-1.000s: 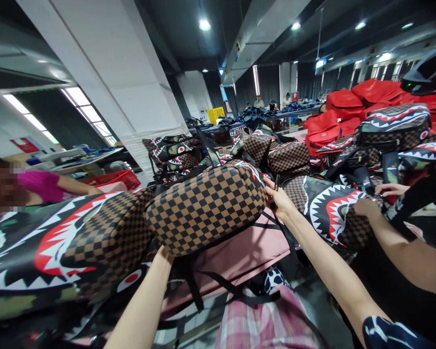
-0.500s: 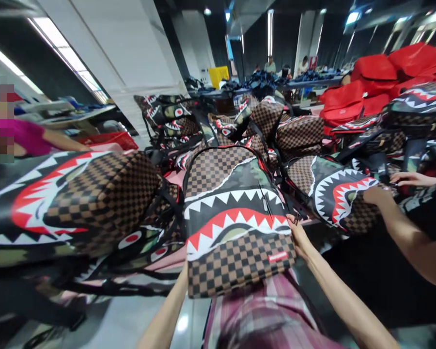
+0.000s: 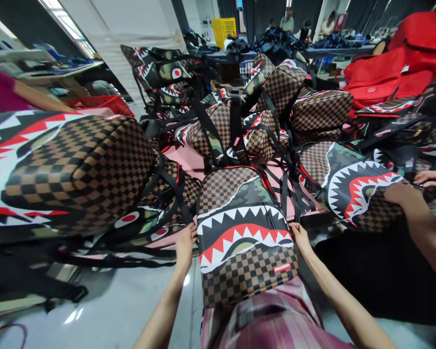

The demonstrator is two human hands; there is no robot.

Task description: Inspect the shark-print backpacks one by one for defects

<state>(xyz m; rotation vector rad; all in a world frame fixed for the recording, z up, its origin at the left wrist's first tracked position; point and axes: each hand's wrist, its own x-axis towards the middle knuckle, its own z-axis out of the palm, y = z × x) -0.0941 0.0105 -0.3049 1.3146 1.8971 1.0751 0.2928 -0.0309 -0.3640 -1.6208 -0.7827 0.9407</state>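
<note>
A checkered brown backpack with a shark-mouth print (image 3: pixel 245 232) rests on my lap, front side up, its top leaning on the pink table (image 3: pixel 189 162). My left hand (image 3: pixel 185 245) grips its left side, fingers curled on the edge. On the opposite edge, my right hand (image 3: pixel 301 238) holds the right side the same way. Black straps trail from the backpack up onto the table.
Several more shark-print backpacks are heaped on the table, one large one (image 3: pixel 69 169) at the left. Red bags (image 3: pixel 381 72) are stacked at the back right. Another person's hands (image 3: pixel 403 191) rest on a backpack (image 3: pixel 349 189) at the right. A person in pink (image 3: pixel 7 92) is at the far left.
The backpack has been turned from lying on its side on the table to front side up and pulled down onto my lap. Both hands now grip its sides.
</note>
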